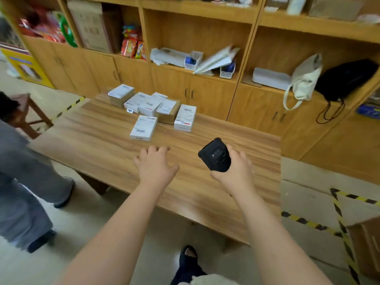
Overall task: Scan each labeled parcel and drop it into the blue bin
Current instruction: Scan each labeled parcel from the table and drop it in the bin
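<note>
Wooden table (98, 149) under both hands. The left hand (155, 168) hovers palm down, fingers spread and loosely bent, holding nothing. The right hand (236, 173) wraps its fingers round the black scanner (216, 156). Just past the left fingertips, untouched, lies the nearest parcel (144, 127), label up. Farther back, more parcels (148, 102) sit heaped together.

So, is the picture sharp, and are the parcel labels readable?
Head view: the wide lens bends the shelf unit; the person at left and the papers on it are motion-blurred; parcel labels are too soft to read; light is even, no strong glare; the scanner is fairly sharp.
</note>
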`<state>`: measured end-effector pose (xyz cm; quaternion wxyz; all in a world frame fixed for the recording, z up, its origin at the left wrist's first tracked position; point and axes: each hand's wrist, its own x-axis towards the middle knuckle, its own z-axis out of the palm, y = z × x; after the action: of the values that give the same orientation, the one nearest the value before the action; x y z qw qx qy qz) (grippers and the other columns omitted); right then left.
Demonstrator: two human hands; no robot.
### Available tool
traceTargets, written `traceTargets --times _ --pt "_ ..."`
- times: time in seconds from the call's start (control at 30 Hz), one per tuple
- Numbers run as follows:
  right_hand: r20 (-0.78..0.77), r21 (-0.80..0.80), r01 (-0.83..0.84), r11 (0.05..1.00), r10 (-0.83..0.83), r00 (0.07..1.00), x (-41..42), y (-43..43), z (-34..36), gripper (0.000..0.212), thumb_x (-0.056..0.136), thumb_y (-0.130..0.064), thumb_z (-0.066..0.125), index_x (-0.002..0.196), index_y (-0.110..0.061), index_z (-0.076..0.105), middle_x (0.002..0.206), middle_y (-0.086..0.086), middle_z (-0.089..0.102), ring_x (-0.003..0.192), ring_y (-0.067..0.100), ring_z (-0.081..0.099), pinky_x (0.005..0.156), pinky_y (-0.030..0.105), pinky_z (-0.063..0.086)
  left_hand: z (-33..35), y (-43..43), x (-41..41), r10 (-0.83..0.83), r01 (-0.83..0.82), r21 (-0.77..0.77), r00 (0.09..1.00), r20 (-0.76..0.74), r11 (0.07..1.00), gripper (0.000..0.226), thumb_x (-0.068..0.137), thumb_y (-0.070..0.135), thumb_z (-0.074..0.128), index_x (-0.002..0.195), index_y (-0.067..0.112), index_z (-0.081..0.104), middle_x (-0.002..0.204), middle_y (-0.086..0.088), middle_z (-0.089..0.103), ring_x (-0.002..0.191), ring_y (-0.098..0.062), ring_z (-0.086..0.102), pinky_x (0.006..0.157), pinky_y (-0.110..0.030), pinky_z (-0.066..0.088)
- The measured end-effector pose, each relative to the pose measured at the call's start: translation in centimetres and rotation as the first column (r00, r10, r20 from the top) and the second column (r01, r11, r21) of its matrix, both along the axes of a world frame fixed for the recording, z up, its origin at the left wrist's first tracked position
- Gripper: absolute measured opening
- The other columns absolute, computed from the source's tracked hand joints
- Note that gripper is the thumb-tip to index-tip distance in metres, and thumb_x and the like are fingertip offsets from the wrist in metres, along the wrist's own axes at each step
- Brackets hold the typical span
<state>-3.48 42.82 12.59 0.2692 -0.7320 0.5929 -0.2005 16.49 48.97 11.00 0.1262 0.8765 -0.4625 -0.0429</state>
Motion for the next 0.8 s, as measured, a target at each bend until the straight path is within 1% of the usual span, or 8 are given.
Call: traceTargets --times 0.13,0.27,0.4,0.53,0.67,0.8 --pt "0.010 0.002 -0.058 0.998 0.058 0.998 4.1 -5.5 -0.1 0.083 0.069 -0.034 0.081 0.142 -0.037 0.041 0.125 -0.006 0.047 0.126 0.022 0.040 0.097 0.041 0.033 0.0 -4.2 3.8 0.073 -0.072 0.038 0.997 -0.024 0.997 0.063 0.082 0.052 0.062 0.141 0.035 0.046 0.139 -0.004 0.049 0.131 -0.028 0.037 0.112 -0.050 0.028" --pt "-0.040 0.008 -0.092 0.996 0.092 0.995 8.1 -10.9 -0.4 0.089 0.069 -0.037 0.081 0.146 -0.035 0.038 0.132 -0.003 0.047 0.128 0.025 0.042 0.100 0.043 0.036 -0.3 -8.2 7.3 0.106 -0.106 0.076 0.994 -0.001 0.991 0.066 0.082 0.054 0.062 0.143 0.035 0.044 0.141 -0.003 0.047 0.131 -0.029 0.037 0.112 -0.050 0.027" --pt "-0.006 0.026 -0.149 0.989 0.149 0.989 12.6 -14.7 -1.4 0.088 0.068 -0.035 0.081 0.145 -0.035 0.039 0.130 -0.003 0.047 0.126 0.027 0.042 0.100 0.045 0.038 -1.5 -10.7 10.4 0.174 -0.171 0.085 0.984 -0.034 0.982 0.068 0.082 0.054 0.061 0.144 0.034 0.043 0.141 -0.002 0.047 0.130 -0.029 0.038 0.111 -0.049 0.028" --pt "0.000 0.073 -0.197 0.978 0.197 0.980 17.0 -16.4 -3.5 0.092 0.068 -0.037 0.082 0.147 -0.034 0.037 0.133 -0.003 0.046 0.128 0.025 0.041 0.102 0.047 0.039 -3.2 -12.1 14.3 0.222 -0.212 0.146 0.974 -0.054 0.966 0.071 0.082 0.055 0.061 0.147 0.035 0.040 0.141 -0.001 0.046 0.129 -0.029 0.038 0.109 -0.046 0.029" --pt "-0.012 0.104 -0.189 0.976 0.191 0.981 21.3 -18.4 -5.5 0.093 0.068 -0.037 0.083 0.149 -0.033 0.036 0.136 -0.003 0.046 0.130 0.023 0.040 0.101 0.046 0.041 -4.6 -14.8 19.1 0.217 -0.204 0.187 0.975 -0.051 0.961 0.071 0.081 0.055 0.062 0.145 0.036 0.040 0.139 -0.001 0.047 0.126 -0.029 0.040 0.105 -0.045 0.030" --pt "-0.016 0.146 -0.124 0.982 0.127 0.992 27.2 -20.5 -7.3 0.092 0.067 -0.039 0.082 0.146 -0.034 0.037 0.130 -0.002 0.046 0.126 0.025 0.044 0.099 0.047 0.045 -6.3 -18.0 25.9 0.174 -0.160 0.207 0.983 -0.054 0.965 0.070 0.081 0.060 0.063 0.144 0.035 0.042 0.139 -0.002 0.047 0.126 -0.029 0.042 0.102 -0.046 0.031"
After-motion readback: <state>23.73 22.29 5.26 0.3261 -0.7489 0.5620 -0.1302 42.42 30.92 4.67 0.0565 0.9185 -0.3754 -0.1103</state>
